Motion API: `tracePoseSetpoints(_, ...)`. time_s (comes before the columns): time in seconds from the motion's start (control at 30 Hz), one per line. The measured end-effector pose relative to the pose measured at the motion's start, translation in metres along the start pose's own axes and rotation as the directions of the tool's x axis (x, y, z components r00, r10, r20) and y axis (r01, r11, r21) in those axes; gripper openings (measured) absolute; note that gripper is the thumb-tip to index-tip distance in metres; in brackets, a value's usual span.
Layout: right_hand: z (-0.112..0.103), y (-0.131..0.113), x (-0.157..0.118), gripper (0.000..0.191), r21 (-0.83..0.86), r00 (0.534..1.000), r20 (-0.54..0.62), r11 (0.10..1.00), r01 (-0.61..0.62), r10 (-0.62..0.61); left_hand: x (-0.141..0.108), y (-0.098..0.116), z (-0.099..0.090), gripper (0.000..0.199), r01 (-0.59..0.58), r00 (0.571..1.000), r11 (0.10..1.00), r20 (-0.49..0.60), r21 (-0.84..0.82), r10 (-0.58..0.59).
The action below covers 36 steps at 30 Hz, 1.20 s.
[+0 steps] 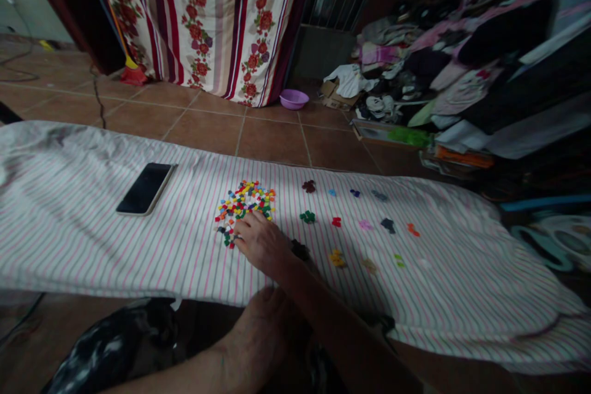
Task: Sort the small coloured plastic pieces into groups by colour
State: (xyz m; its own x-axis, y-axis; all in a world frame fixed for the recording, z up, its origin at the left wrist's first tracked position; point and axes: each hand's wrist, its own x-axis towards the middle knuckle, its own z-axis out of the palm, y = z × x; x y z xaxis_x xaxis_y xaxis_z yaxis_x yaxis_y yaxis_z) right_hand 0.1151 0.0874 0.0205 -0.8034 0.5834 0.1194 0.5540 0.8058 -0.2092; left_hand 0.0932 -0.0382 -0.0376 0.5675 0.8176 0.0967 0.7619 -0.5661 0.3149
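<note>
My right hand (261, 240) reaches over the near edge of a spread pile of small mixed-colour cubes (249, 194). Its fingers are bent down and close together among the cubes; what sits between the fingertips cannot be made out. Lower down, at the cloth's front edge, my left hand (266, 311) lies under the right forearm, its fingers hidden. Right of the pile are small single-colour groups: brown cubes (308, 186), dark green cubes (307, 217), red cubes (337, 221), yellow cubes (337, 258), and black cubes (300, 250) partly behind my right wrist.
More groups, including orange pieces (413, 229) and pink pieces (365, 225), lie farther right on the striped cloth (194, 258). A phone (145, 189) rests at left. Beyond are a purple basin (294, 99), a floral curtain (198, 18) and heaped clothes (443, 43).
</note>
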Motion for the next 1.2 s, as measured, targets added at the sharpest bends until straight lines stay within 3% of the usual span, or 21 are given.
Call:
tracePoseSetpoints(0.33,0.001,-0.006,-0.003,0.020,0.024,1.000,0.024,1.000,-0.013,0.013,0.011,0.003,0.009,0.043,0.026,0.999,1.000,0.024,0.003,-0.026)
tracePoseSetpoints(0.83,0.011,-0.001,-0.001,0.018,0.056,1.000,0.005,0.998,0.017,-0.018,0.007,-0.001,-0.011,0.042,-0.035,0.999,0.999,0.000,-0.033,0.035)
tracePoseSetpoints(1.2,0.003,0.006,-0.006,0.010,0.173,0.992,-0.113,0.983,0.068,-0.049,0.009,-0.006,-0.016,0.035,-0.100,0.995,0.993,0.012,-0.059,0.101)
